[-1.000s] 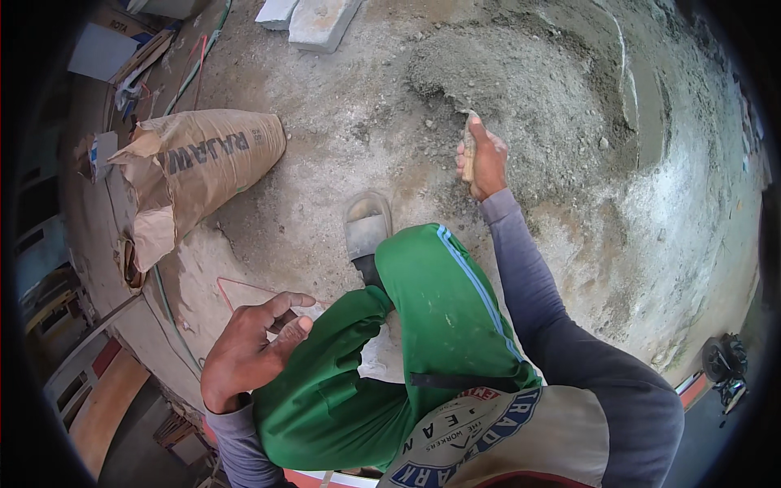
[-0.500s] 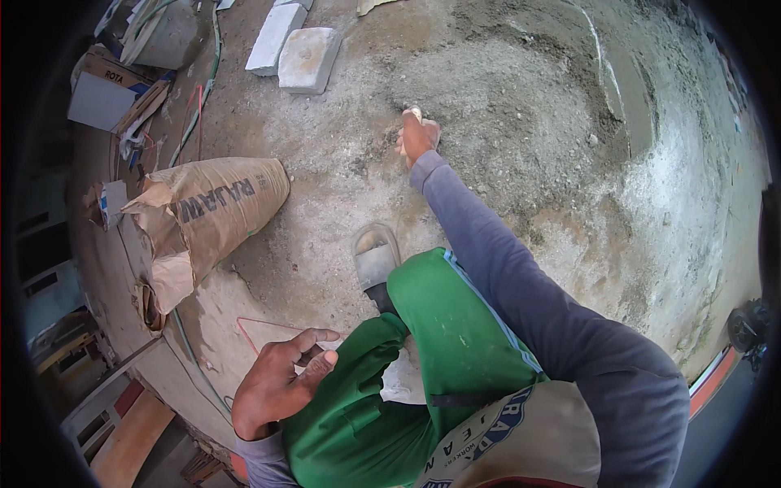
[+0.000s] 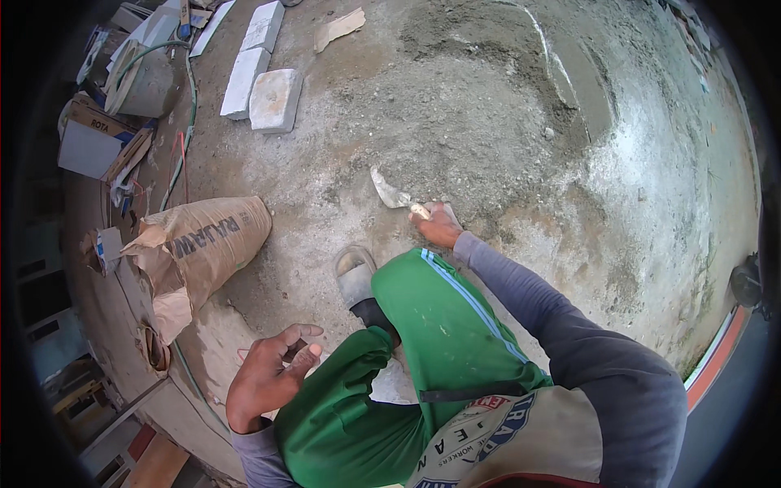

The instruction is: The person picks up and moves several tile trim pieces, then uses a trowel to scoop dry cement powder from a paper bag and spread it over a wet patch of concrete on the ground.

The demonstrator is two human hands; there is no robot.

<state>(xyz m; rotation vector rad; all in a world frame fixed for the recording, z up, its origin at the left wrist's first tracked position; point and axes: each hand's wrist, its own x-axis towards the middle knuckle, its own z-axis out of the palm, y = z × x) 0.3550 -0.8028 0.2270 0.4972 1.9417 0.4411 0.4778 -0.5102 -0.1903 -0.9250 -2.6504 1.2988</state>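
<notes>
My right hand grips the pale handle of a trowel, whose whitish, mortar-smeared blade points up and to the left. The blade is over, or on, the rough grey ground strewn with sandy mortar mix; whether it touches cannot be told. My left hand rests by my left knee in green trousers, empty, with fingers half bent and the thumb apart from them. A brown paper sack, its torn mouth toward me, lies on the ground to the left of my sandalled foot.
Several white blocks lie at the far left, beside a torn piece of cardboard. A green hose runs past a bucket and boxes. A pale raised line edges the damp patch at far right.
My right hand has drawn back toward me and slightly right, bringing the trowel's blade into plain sight. The view has shifted, while my left hand stays by the knee.
</notes>
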